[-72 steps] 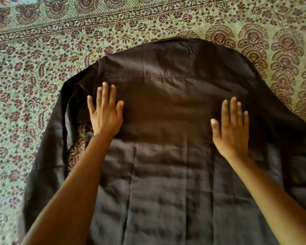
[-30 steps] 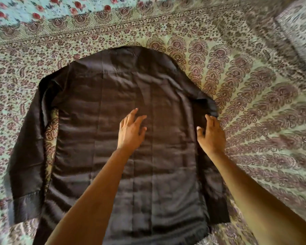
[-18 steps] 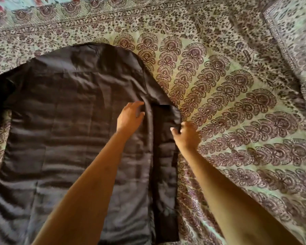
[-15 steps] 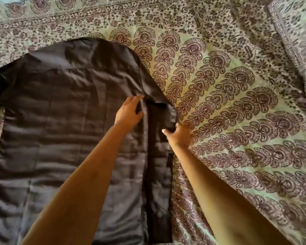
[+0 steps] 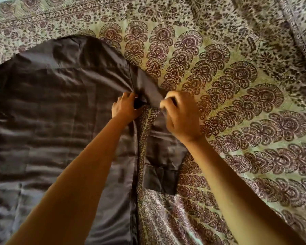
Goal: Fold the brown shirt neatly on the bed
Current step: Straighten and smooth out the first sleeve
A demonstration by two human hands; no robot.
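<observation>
Brown shirt (image 5: 60, 121) lies flat, back up, on bed (image 5: 237, 103). My R hand (image 5: 181, 117) is curled round the sleeve (image 5: 162, 156), L hand (image 5: 125, 106) pinching the armpit seam. I'd anchor w/ L and bring the sleeve across straight, no bunching.

This looks like a bedroom in a home. A big printed bed sheet (image 5: 237, 121) fills the whole view and looks soft and wrinkly. It has dark red fan shapes on pale green, with a flower border (image 5: 42, 16) at 11 o'clock. A shirt (image 5: 60, 112) lies spread on it at 9 o'clock. The ridge (image 5: 293, 32) at 2 o'clock may be a pillow, but it is blurry.
</observation>
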